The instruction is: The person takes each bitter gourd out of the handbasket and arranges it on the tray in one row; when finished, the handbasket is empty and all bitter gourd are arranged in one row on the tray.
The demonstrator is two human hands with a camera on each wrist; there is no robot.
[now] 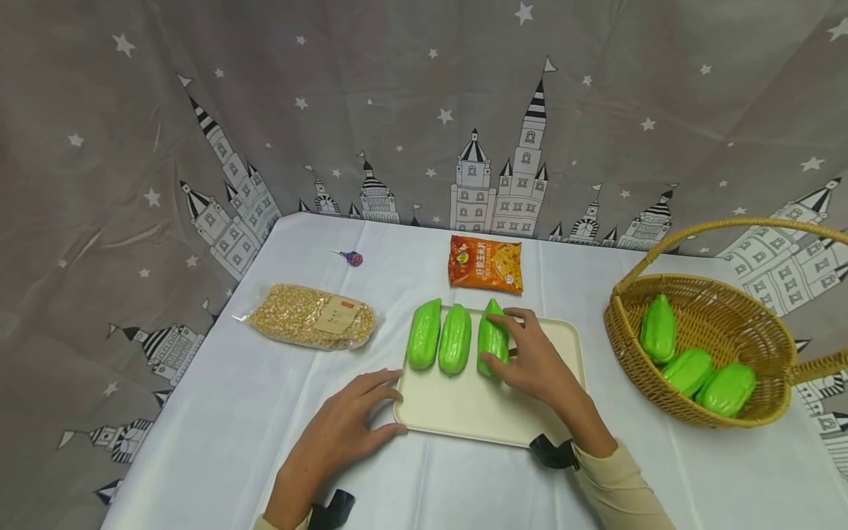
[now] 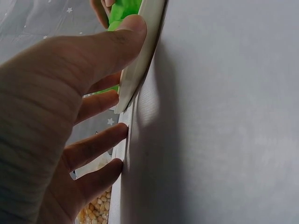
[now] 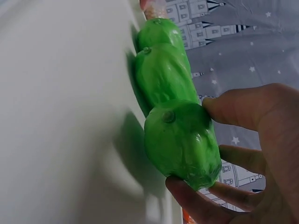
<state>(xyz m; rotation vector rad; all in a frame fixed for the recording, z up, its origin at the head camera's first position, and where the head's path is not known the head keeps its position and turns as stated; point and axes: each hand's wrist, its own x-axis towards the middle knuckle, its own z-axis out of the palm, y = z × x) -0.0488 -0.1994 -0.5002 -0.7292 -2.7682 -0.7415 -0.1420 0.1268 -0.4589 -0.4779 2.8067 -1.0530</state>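
On a cream tray (image 1: 464, 408), two long green fruits, one on the left (image 1: 424, 335) and one in the middle (image 1: 455, 340), lie side by side, glossy and tapering to a point. My right hand (image 1: 533, 361) grips a third green fruit (image 3: 182, 140) to the right of them, thumb on one side and fingers on the other. At the tray's left edge is my left hand (image 1: 344, 423), fingers spread and fairly straight, with the fingertips and thumb right at the rim. The left wrist view shows the thumb (image 2: 133, 30) against the tray's side.
A wicker basket (image 1: 702, 294) with a tall handle stands at right, holding several more green fruits (image 1: 725, 390). Behind the tray lies an orange snack packet (image 1: 485, 263). A bag of corn kernels (image 1: 311, 316) and a lollipop (image 1: 353, 258) are at left on the white cloth.
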